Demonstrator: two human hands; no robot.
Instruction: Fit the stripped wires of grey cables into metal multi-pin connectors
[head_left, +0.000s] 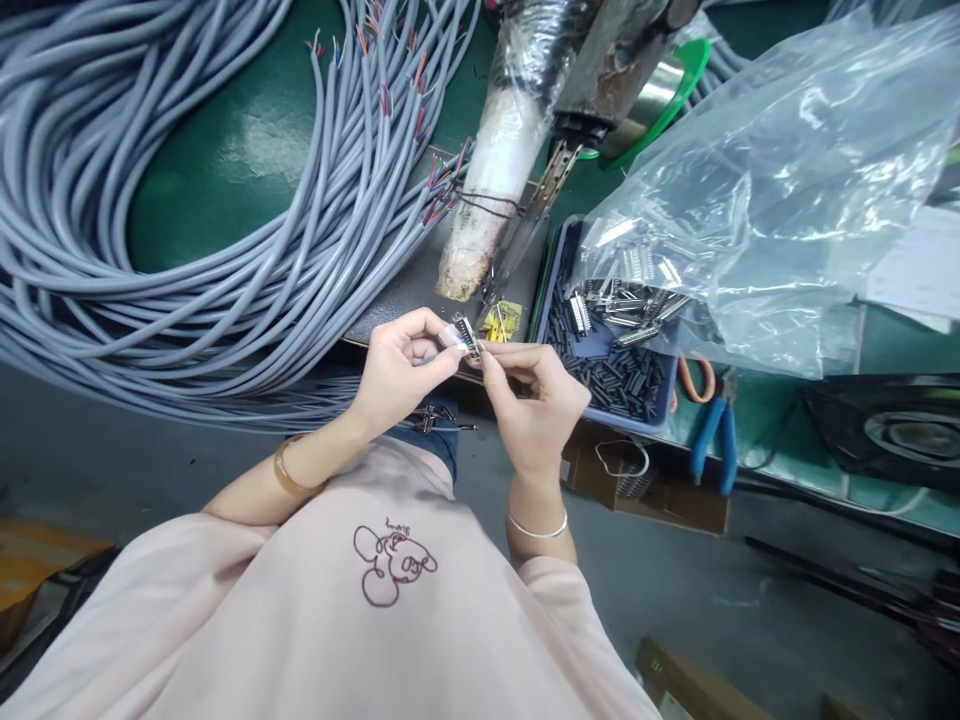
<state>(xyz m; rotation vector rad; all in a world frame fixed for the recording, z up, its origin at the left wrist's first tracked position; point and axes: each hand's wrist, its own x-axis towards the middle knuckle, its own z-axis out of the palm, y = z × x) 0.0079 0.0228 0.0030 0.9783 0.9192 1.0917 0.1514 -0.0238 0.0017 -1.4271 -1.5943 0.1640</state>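
Between the thumb and fingers of my left hand [405, 365] is a small multi-pin connector [466, 336] with a dark, pin-lined face and a pale part beside it. My right hand [534, 400] pinches at the connector's right edge, its other fingers curled in. Whether a fine wire is also between those right fingertips is too small to tell. Just beyond the hands, a yellow piece [498, 322] lies under the tip of a metal soldering-iron-like tool [534, 215]. That tool is fixed beside a white, film-wrapped post [487, 180].
Bundled grey cables [300, 250] with stripped coloured ends cover the bench's left side. Right of the hands, a blue tray [660, 412] holds black pieces and metal connectors under a clear plastic bag [750, 200]. Blue-handled pliers [716, 440] lie by the edge; below is a cardboard box [682, 505].
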